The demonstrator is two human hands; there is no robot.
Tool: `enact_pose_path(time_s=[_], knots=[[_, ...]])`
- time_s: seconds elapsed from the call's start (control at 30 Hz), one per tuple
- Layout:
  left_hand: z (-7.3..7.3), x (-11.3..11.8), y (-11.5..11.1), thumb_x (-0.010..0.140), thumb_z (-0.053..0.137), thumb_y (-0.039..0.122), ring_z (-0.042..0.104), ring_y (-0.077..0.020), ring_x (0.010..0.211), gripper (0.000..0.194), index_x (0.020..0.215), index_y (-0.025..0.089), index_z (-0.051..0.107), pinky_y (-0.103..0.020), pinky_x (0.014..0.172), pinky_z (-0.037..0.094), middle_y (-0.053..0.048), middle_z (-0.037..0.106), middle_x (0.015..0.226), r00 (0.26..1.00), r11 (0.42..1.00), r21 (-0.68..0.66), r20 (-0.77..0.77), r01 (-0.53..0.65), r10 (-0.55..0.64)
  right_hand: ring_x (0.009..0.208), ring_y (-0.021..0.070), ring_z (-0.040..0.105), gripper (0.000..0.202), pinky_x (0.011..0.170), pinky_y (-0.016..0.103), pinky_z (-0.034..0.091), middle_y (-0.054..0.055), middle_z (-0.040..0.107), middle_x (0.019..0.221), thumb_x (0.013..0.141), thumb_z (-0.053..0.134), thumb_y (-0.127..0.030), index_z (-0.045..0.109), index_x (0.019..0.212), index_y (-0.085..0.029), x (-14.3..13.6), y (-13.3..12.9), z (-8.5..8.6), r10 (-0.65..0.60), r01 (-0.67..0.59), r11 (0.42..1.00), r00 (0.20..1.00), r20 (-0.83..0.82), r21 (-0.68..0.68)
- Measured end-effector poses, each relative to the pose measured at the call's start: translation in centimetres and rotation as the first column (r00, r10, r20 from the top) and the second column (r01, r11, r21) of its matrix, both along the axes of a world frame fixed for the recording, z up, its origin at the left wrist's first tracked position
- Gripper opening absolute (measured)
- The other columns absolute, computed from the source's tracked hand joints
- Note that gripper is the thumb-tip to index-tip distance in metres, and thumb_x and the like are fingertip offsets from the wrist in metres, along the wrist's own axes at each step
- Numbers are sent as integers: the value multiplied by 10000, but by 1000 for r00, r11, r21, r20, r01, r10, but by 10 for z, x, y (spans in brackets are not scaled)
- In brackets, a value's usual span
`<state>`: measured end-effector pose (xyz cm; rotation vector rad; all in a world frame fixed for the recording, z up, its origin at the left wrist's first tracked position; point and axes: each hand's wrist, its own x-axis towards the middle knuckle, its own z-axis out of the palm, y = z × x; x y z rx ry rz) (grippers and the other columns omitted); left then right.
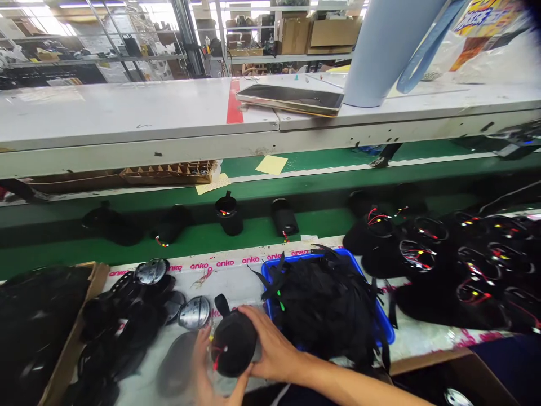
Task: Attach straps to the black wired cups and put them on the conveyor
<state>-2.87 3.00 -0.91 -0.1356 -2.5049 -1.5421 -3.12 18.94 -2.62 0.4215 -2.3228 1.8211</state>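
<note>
Near the bottom centre, a black round fabric-covered piece [235, 345] has a black strap loop on top and a short red wire at its lower left. Wrapped round its right side is my right hand [273, 349]. My left hand [203, 361], partly blurred, is at the left side of the same piece, its fingers near the wire. A dark blurred round part [175, 363] appears just left of my left hand. Behind it lies a silver-faced disc [194, 312]. Right of my hands, a blue tray [386, 330] holds a heap of black straps.
Black parts with silver discs [151, 271] pile up at left beside a cardboard box [91, 293]. Black cylinders with wires [418, 255] crowd the right. Several more lie on the green belt [253, 225]. Above is a white shelf [147, 113] with a phone [296, 99] and blue bottle [380, 51].
</note>
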Motion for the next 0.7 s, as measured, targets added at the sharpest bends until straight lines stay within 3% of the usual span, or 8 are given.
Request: enact_pose_path(time_s=[0.1,0.17,0.3,0.4,0.47,0.53,0.63,0.7], knots=[[5,-2,-1,643,761,384,436,-330,1266,823,1358,255,374,-556,1071,323,-121,409,1426,996,999,-10,85,34,-33,1214,310,344,1225,1084,327,259,146,365,1340,406,1025,91,345,1401,-127,-1,-2,2,-19,19,1000,1000,4,-17],[6,-3,1,634,765,391,446,-317,1259,800,1326,255,388,-553,1067,328,-121,437,1403,993,999,23,117,30,-33,1217,310,335,1109,1084,346,257,149,361,1339,495,975,21,352,1403,-118,-2,3,6,-10,10,1000,1000,18,-18],[-2,2,6,611,784,403,439,-299,1266,816,1311,266,388,-515,1073,327,-113,439,1395,987,990,139,160,-1,-21,1285,311,206,902,1101,409,201,183,240,1409,794,749,-373,272,1469,-12,-5,27,23,235,-232,971,969,70,-50],[-23,5,1,587,720,644,372,-326,1325,928,1350,239,383,-465,1101,299,-122,389,1443,984,940,341,168,-10,-51,1315,295,107,876,1110,403,131,152,157,1453,981,500,-641,207,1510,-7,-4,40,37,398,-380,913,910,114,-149],[-38,4,-5,591,582,795,362,-332,1332,959,1332,210,410,-419,1079,339,-128,395,1441,976,860,509,206,-46,-70,1311,284,133,817,1110,378,132,121,193,1449,1050,390,-718,235,1519,-68,-2,40,42,368,-345,920,924,107,-186],[-49,2,-9,665,515,784,392,-315,1309,863,1288,191,453,-397,1048,372,-131,425,1418,957,807,575,286,-132,-47,1286,279,214,714,1106,373,169,103,275,1413,1100,321,-719,312,1495,-125,-1,33,42,260,-242,952,963,77,-188],[-49,-2,-3,724,580,635,425,-280,1279,678,1224,183,506,-393,1068,337,-114,460,1392,932,779,576,360,-248,30,1222,277,328,632,1083,375,245,97,378,1337,1133,250,-693,410,1431,-159,1,21,39,117,-108,980,992,42,-168],[-42,-4,7,718,593,593,421,-261,1287,640,1211,192,521,-363,1055,343,-88,497,1359,928,742,611,372,-276,39,1200,279,355,654,1069,371,276,103,400,1314,1126,238,-703,427,1416,-149,2,18,35,98,-92,986,995,37,-139]])
